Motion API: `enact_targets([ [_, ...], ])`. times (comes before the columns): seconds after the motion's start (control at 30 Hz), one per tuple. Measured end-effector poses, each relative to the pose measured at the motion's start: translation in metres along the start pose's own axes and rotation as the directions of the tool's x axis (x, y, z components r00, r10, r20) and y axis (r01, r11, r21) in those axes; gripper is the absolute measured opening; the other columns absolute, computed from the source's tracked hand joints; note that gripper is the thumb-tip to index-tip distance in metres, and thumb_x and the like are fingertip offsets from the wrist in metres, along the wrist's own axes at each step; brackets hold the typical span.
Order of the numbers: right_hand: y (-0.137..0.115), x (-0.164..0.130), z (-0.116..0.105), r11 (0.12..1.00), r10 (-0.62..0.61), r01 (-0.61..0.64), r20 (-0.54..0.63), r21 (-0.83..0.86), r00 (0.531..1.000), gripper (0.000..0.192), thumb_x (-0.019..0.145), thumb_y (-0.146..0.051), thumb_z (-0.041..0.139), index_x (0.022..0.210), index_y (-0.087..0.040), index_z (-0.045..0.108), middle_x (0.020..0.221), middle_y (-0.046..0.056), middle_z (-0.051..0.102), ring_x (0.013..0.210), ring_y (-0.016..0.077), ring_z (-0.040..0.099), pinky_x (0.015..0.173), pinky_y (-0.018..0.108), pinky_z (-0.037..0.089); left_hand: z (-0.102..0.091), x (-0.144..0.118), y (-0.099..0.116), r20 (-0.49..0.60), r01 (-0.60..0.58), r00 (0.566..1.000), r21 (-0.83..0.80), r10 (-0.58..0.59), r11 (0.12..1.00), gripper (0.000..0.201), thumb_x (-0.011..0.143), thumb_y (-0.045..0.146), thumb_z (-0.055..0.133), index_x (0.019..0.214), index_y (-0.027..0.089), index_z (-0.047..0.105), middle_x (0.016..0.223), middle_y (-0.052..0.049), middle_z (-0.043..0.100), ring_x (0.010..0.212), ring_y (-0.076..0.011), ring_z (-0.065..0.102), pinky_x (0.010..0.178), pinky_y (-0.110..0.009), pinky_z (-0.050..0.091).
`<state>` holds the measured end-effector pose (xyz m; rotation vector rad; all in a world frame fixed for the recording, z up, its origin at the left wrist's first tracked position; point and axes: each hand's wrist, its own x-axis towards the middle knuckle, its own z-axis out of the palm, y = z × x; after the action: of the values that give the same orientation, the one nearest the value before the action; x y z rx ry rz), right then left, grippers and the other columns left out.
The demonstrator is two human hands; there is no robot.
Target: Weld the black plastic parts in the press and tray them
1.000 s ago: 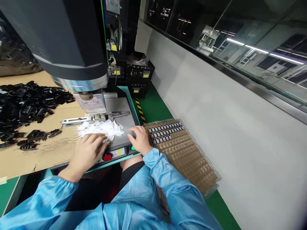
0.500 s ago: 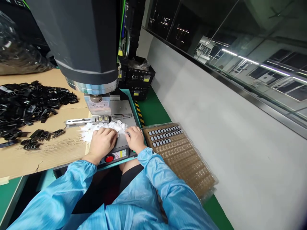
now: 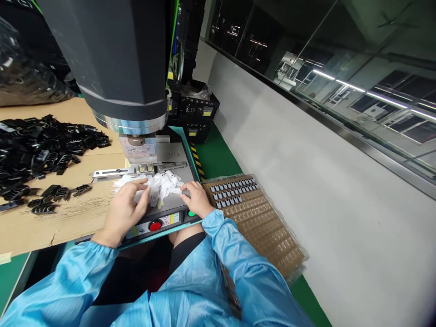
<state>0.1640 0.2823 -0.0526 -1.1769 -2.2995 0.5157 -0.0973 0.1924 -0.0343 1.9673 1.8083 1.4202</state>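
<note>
my left hand (image 3: 124, 210) pinches 1 white part (image 3: 154, 193) off the white pile (image 3: 160, 181), fingers closed on it; my right hand (image 3: 196, 198) rests curled beside the tray (image 3: 269, 231), within reach, grip unclear.

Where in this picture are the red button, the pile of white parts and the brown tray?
red button (image 3: 155, 225), head view, on its round cap.
pile of white parts (image 3: 163, 182), head view, on the heap's middle.
brown tray (image 3: 269, 227), head view, on bare pockets.

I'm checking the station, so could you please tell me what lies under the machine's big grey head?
Under the machine head, a label block and white parts; the left hand covers some.
</note>
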Motion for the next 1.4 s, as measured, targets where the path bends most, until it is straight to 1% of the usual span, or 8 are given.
enact_targets([
  [0.17, 0.005, -0.004, -0.006, 0.995, 0.001, 0.001, -0.021, 0.097, 1.000, 0.022, 0.094, -0.013, 0.077, 0.112, -0.023, 0.068, 0.117, 0.005, 0.069, 0.105, 0.0225, 0.066, 0.099, 0.036, 0.054, -0.033, -0.008, -0.020, -0.050, 0.163, 0.986, 0.092, -0.159, 0.982, 0.028, 0.104, 0.048, 0.064, 0.110, 0.023, 0.071, 0.125, -0.010, 0.079, 0.116, -0.0308, 0.074, 0.101, -0.045, 0.058],
  [0.43, 0.009, -0.018, -0.015, 0.976, -0.103, 0.096, -0.024, -0.193, 0.994, 0.015, 0.103, -0.013, 0.060, 0.099, -0.022, 0.071, 0.108, 0.008, 0.068, 0.106, 0.0259, 0.059, 0.099, 0.038, 0.049, -0.050, -0.007, -0.049, -0.080, 0.119, 0.991, 0.196, -0.105, 0.973, 0.036, 0.103, 0.057, 0.062, 0.105, 0.024, 0.076, 0.112, -0.008, 0.080, 0.105, -0.0279, 0.075, 0.099, -0.041, 0.059],
  [0.63, -0.001, -0.018, -0.016, 0.949, -0.141, 0.142, 0.024, -0.280, 0.990, 0.024, 0.098, -0.013, 0.067, 0.120, -0.022, 0.073, 0.121, 0.008, 0.070, 0.114, 0.0272, 0.057, 0.100, 0.040, 0.046, -0.041, 0.018, -0.054, -0.016, 0.072, 0.997, 0.250, -0.071, 0.965, 0.038, 0.107, 0.056, 0.055, 0.107, 0.024, 0.077, 0.120, -0.006, 0.081, 0.111, -0.0284, 0.075, 0.101, -0.040, 0.058],
  [0.77, 0.001, -0.015, -0.017, 0.916, -0.189, 0.206, 0.083, -0.345, 0.979, 0.015, 0.105, -0.018, 0.066, 0.113, -0.024, 0.077, 0.114, 0.007, 0.072, 0.106, 0.0261, 0.057, 0.095, 0.040, 0.045, -0.027, 0.039, -0.064, 0.053, -0.008, 0.999, 0.238, -0.005, 0.971, 0.042, 0.108, 0.052, 0.050, 0.109, 0.021, 0.078, 0.123, -0.010, 0.080, 0.115, -0.0290, 0.074, 0.108, -0.042, 0.056],
  [0.9, 0.002, -0.006, -0.019, 0.902, -0.235, 0.247, 0.077, -0.354, 0.969, 0.015, 0.108, -0.020, 0.060, 0.109, -0.021, 0.075, 0.106, 0.009, 0.070, 0.103, 0.0264, 0.058, 0.094, 0.039, 0.047, -0.011, 0.058, -0.072, 0.085, 0.004, 0.996, 0.232, -0.024, 0.973, 0.044, 0.106, 0.051, 0.049, 0.108, 0.019, 0.080, 0.123, -0.011, 0.079, 0.110, -0.0284, 0.074, 0.105, -0.041, 0.057],
  [1.1, -0.016, 0.037, -0.005, 0.941, -0.266, 0.242, -0.074, -0.239, 0.961, 0.029, 0.112, -0.020, 0.046, 0.132, -0.016, 0.068, 0.119, 0.013, 0.070, 0.110, 0.0266, 0.065, 0.099, 0.038, 0.053, 0.002, 0.072, -0.071, 0.219, -0.076, 0.976, 0.331, 0.002, 0.941, 0.048, 0.107, 0.050, 0.046, 0.110, 0.018, 0.082, 0.120, -0.013, 0.079, 0.107, -0.0317, 0.071, 0.096, -0.045, 0.056],
  [1.23, -0.035, 0.074, 0.015, 0.924, -0.296, 0.272, -0.053, -0.269, 0.954, 0.029, 0.113, -0.020, 0.047, 0.128, -0.020, 0.072, 0.121, 0.011, 0.075, 0.118, 0.0254, 0.067, 0.106, 0.037, 0.053, -0.001, 0.068, -0.065, 0.288, -0.161, 0.957, 0.484, 0.017, 0.860, 0.056, 0.111, 0.055, 0.039, 0.121, 0.022, 0.082, 0.126, -0.012, 0.079, 0.112, -0.0382, 0.065, 0.092, -0.054, 0.050],
  [1.4, -0.058, 0.103, 0.038, 0.895, -0.309, 0.285, -0.017, -0.342, 0.951, 0.029, 0.115, -0.024, 0.050, 0.131, -0.025, 0.074, 0.134, 0.007, 0.076, 0.135, 0.0242, 0.060, 0.112, 0.038, 0.048, -0.001, 0.058, -0.059, 0.329, -0.196, 0.944, 0.507, 0.021, 0.839, 0.061, 0.112, 0.055, 0.034, 0.149, 0.022, 0.069, 0.150, -0.010, 0.069, 0.126, -0.0395, 0.060, 0.098, -0.057, 0.046],
])
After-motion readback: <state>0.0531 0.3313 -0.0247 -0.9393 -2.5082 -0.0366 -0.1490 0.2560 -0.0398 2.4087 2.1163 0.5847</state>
